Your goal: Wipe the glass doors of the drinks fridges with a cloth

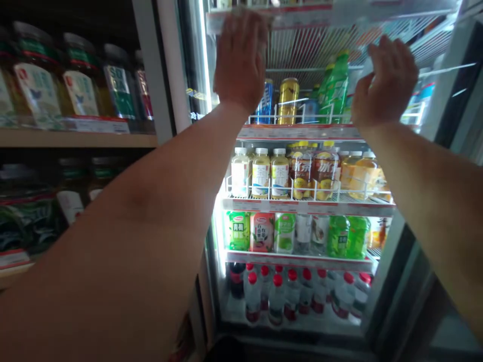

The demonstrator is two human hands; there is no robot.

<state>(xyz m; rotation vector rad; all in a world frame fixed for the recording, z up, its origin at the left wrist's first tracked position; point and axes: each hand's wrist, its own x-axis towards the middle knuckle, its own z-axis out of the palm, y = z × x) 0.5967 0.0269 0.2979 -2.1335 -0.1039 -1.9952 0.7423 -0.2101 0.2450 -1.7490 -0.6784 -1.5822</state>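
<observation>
My left hand (240, 60) is raised in front of the upper left of the lit drinks cooler. Its fingers stretch up over the front edge of the top shelf (302, 17); the tips are blurred, and I cannot tell whether they touch. My right hand (387, 83) is raised at the upper right, thumb apart from the half-curled fingers, with no held thing visible. Green bottles (335, 85) stand left of it on the second shelf. Between my hands are a gold can (288, 100) and a blue can (265, 103), the latter partly hidden by my left hand.
Lower shelves hold tea bottles (279, 173), brown-labelled bottles (302, 171), green drinks (238, 231) and red-capped clear bottles (276, 299). White wire rails front some shelves. A wooden rack (75, 140) with large bottles (37, 75) stands left. The cooler's frame (458, 95) is right.
</observation>
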